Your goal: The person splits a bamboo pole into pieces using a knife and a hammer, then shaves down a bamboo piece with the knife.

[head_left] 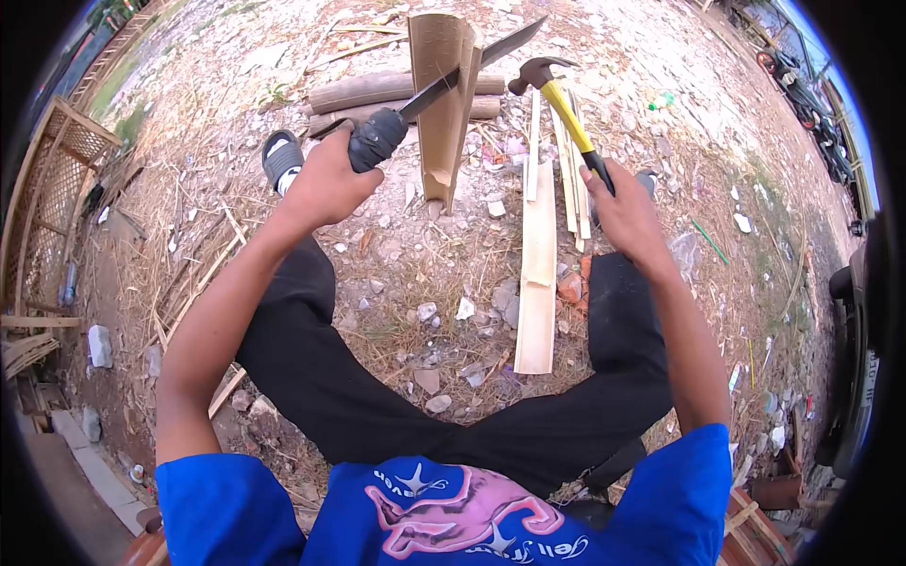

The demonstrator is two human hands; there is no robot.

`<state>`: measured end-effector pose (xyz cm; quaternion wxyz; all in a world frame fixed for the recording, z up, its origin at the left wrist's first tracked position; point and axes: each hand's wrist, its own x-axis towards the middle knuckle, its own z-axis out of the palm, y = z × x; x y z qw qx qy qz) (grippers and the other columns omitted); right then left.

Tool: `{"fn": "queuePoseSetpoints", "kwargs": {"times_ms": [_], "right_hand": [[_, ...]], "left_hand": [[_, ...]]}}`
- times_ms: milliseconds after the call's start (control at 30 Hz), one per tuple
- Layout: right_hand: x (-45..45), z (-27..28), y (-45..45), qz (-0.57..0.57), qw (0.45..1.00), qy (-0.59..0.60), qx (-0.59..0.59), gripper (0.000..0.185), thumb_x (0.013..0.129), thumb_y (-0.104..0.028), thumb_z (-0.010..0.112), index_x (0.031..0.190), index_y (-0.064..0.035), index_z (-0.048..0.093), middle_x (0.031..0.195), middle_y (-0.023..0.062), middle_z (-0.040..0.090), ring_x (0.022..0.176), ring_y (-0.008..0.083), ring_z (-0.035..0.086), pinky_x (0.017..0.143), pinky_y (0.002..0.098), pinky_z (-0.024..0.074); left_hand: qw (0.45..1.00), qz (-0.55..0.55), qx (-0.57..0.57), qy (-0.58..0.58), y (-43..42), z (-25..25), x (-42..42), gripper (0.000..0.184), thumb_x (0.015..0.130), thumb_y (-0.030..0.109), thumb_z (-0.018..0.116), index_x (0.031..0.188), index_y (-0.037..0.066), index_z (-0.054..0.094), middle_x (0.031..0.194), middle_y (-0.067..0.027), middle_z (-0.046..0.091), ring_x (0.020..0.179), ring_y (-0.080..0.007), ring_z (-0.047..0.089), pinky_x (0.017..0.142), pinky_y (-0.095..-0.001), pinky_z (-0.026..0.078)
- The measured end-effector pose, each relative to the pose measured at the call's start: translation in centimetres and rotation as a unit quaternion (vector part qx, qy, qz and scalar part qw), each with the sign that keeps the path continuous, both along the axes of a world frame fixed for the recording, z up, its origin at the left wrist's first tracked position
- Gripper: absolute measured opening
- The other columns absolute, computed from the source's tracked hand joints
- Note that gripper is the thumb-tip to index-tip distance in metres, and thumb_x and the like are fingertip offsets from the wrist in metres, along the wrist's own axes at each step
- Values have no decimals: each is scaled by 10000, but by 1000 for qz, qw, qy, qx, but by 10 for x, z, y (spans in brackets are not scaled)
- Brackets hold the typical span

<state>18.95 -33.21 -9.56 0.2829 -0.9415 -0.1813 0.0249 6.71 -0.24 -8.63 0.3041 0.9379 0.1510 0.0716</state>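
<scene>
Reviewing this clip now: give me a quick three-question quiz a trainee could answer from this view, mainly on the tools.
1. What does the right hand hold?
(a) a saw
(b) a hammer
(c) a bottle

2. True or false: the left hand grips the knife by its blade.

3. Fill in: the knife crosses a roughly upright piece of split ____.

Key:
1. b
2. False; it grips the black handle.
3. bamboo
</scene>
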Motion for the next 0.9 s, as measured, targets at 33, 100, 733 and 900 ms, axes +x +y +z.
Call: {"fn": "queuePoseSetpoints", "kwargs": {"times_ms": [33,100,733,900], "right_hand": [[0,6,-1,-2,999,-30,16,392,982,-384,503,1057,-4,564,836,231,606,791,356,593,738,442,441],[4,45,4,-24,995,-42,86,403,990,-411,496,1037,-19,578,784,171,577,745,285,552,709,400,431],[10,92,9,22,930,-72,360,363,984,-407,562,778,-119,480,578,-100,335,445,-9,305,397,176,244],[26,8,16,9,994,-100,51,380,982,-386,505,1012,-15,581,783,169,593,738,301,579,696,425,439]], "left_hand": [[1000,-8,7,-15,0,-1,0,537,744,215,678,1152,-93,513,938,-282,649,894,-399,649,807,-435,485],[999,-25,21,-31,-4,4,2,513,741,209,680,1127,-89,522,921,-279,646,887,-404,646,801,-438,483],[1000,-6,13,-2,-15,1,10,495,751,232,680,1133,-50,541,963,-215,635,903,-335,619,838,-412,470],[1000,-11,-4,8,-11,-2,7,506,753,236,686,1140,-51,534,964,-218,635,902,-337,618,836,-407,470]]}}
